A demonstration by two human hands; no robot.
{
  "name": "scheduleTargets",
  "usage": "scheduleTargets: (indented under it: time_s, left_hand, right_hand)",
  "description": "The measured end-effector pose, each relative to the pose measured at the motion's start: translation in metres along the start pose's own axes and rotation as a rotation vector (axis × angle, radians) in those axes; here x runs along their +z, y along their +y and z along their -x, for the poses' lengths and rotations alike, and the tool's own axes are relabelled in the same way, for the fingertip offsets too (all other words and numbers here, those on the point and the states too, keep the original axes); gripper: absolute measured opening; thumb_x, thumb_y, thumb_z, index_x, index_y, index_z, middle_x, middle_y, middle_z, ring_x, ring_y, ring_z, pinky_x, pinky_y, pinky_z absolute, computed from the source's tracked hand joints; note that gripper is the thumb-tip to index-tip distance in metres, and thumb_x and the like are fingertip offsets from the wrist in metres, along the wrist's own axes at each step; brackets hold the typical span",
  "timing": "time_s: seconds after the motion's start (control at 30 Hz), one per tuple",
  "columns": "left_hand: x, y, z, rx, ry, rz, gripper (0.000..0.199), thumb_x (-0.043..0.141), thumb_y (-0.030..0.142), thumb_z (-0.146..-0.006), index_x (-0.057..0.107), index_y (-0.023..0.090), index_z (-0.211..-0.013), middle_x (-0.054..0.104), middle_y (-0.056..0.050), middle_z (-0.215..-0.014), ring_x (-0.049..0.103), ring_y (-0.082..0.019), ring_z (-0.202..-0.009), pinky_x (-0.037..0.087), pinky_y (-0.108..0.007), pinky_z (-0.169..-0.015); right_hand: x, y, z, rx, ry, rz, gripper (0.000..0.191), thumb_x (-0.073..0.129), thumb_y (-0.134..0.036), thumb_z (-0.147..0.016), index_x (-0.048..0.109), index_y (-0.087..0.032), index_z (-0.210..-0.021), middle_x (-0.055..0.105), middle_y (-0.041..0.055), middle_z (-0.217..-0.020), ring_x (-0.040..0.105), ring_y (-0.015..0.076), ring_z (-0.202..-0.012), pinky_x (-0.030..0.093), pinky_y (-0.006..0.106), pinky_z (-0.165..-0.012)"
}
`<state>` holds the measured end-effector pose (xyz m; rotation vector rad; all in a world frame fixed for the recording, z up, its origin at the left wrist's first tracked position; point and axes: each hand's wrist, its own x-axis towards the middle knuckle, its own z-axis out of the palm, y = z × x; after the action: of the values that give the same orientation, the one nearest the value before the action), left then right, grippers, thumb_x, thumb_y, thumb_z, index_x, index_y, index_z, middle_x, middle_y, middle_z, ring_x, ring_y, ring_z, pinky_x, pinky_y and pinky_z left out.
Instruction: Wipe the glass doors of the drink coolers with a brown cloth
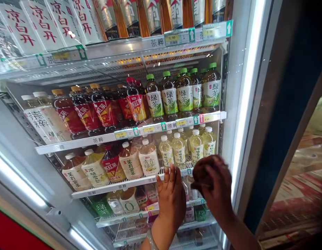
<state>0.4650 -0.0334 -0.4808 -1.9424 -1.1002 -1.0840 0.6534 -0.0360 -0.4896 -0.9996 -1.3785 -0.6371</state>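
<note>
My left hand (171, 198), with a band round the wrist, is raised with its fingers stretched upward, its palm side toward the glass front of a lit drinks cooler. Nothing shows in it. Beside it on the right, my right hand (214, 184) is closed round a dark brown, crumpled cloth (204, 170). Just above the left fingertips stand small pale-yellow bottles (179, 151) with white caps. A white and green bottle (149, 159) is to their left.
Higher shelves hold green-capped tea bottles (185, 97), red-labelled bottles (103, 109) and white cartons (47, 29). The cooler's bright right frame (248, 104) runs beside my right arm. Lower shelves (129, 217) carry more drinks.
</note>
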Motion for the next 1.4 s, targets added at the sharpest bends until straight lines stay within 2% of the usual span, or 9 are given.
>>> scheduleTargets:
  time_s: [0.17, 0.33, 0.47, 0.6, 0.7, 0.87, 0.97, 1.13, 1.4]
  left_hand:
    - [0.006, -0.009, 0.01, 0.071, 0.02, 0.03, 0.083, 0.055, 0.006, -0.095, 0.019, 0.014, -0.17, 0.044, -0.012, -0.167, 0.013, -0.02, -0.166, 0.004, -0.045, -0.137]
    - [0.01, -0.011, 0.013, 0.076, 0.026, 0.081, 0.082, 0.056, 0.01, -0.096, 0.019, 0.016, -0.17, 0.023, -0.006, -0.175, 0.008, -0.02, -0.167, 0.001, -0.043, -0.137]
    - [0.01, -0.009, 0.011, 0.072, 0.022, 0.088, 0.083, 0.055, 0.011, -0.097, 0.015, 0.016, -0.17, 0.015, -0.004, -0.176, 0.005, -0.021, -0.168, -0.002, -0.045, -0.137]
    - [0.014, -0.01, 0.012, 0.084, 0.069, 0.088, 0.082, 0.054, 0.012, -0.098, 0.017, 0.02, -0.17, 0.014, -0.003, -0.177, 0.006, -0.02, -0.168, -0.001, -0.044, -0.137]
    - [0.019, -0.013, 0.016, 0.07, 0.074, 0.077, 0.081, 0.054, 0.014, -0.098, 0.018, 0.02, -0.17, 0.018, -0.002, -0.176, 0.009, -0.019, -0.167, 0.001, -0.042, -0.138]
    - [0.02, -0.013, 0.021, 0.057, 0.021, 0.051, 0.087, 0.061, 0.017, -0.095, 0.019, 0.02, -0.17, 0.026, -0.006, -0.175, 0.012, -0.023, -0.167, 0.003, -0.044, -0.138]
    - [0.02, -0.01, 0.021, 0.055, 0.032, 0.06, 0.086, 0.06, 0.016, -0.095, 0.019, 0.019, -0.17, 0.023, -0.006, -0.176, 0.013, -0.024, -0.167, 0.004, -0.045, -0.138]
    - [0.018, -0.009, 0.021, 0.077, 0.063, 0.058, 0.083, 0.056, 0.012, -0.096, 0.02, 0.02, -0.17, 0.021, -0.005, -0.176, 0.012, -0.023, -0.167, 0.003, -0.047, -0.138]
    - [0.018, 0.01, 0.005, 0.09, 0.053, 0.115, 0.081, 0.053, 0.008, -0.094, 0.022, 0.013, -0.169, 0.042, -0.01, -0.168, 0.008, -0.023, -0.167, -0.005, -0.052, -0.137]
  right_hand:
    - [-0.009, 0.017, 0.06, -0.028, -0.154, 0.072, 0.042, 0.06, -0.013, -0.095, 0.066, -0.031, -0.133, 0.05, 0.0066, -0.158, 0.038, 0.0369, -0.158, 0.043, 0.067, -0.124]
    - [-0.017, 0.034, -0.008, 0.428, 0.18, 0.076, 0.056, 0.064, -0.017, -0.09, 0.057, -0.024, -0.146, 0.039, 0.0167, -0.166, 0.039, 0.0399, -0.156, 0.03, 0.071, -0.127]
    - [0.004, 0.0, -0.039, 0.165, 0.138, 0.096, 0.053, 0.066, -0.016, -0.092, 0.059, -0.028, -0.144, 0.049, 0.0147, -0.16, 0.048, 0.0386, -0.15, 0.047, 0.068, -0.118]
    - [0.012, -0.013, 0.017, -0.211, -0.089, 0.112, 0.047, 0.06, -0.014, -0.095, 0.069, -0.041, -0.132, 0.067, 0.0005, -0.142, 0.068, 0.0293, -0.131, 0.068, 0.051, -0.098]
    - [0.004, 0.009, 0.041, -0.155, -0.042, 0.152, 0.039, 0.058, -0.016, -0.095, 0.074, -0.04, -0.121, 0.069, 0.0004, -0.137, 0.069, 0.0326, -0.128, 0.069, 0.055, -0.093]
    - [-0.003, 0.017, -0.026, 0.2, 0.132, 0.088, 0.038, 0.062, -0.016, -0.095, 0.067, -0.028, -0.131, 0.047, 0.0121, -0.162, 0.052, 0.038, -0.146, 0.053, 0.068, -0.112]
    - [0.008, -0.004, -0.039, 0.048, 0.108, 0.069, 0.041, 0.062, -0.012, -0.094, 0.067, -0.029, -0.131, 0.054, 0.0102, -0.155, 0.05, 0.0346, -0.148, 0.051, 0.062, -0.115]
    - [0.009, -0.002, 0.023, -0.277, -0.061, 0.101, 0.038, 0.062, -0.011, -0.096, 0.072, -0.033, -0.126, 0.069, 0.0025, -0.135, 0.059, 0.0266, -0.139, 0.058, 0.047, -0.111]
    - [-0.003, 0.012, -0.044, 0.216, 0.189, 0.067, 0.045, 0.068, -0.017, -0.095, 0.062, -0.027, -0.138, 0.047, 0.0155, -0.159, 0.049, 0.0362, -0.149, 0.047, 0.067, -0.119]
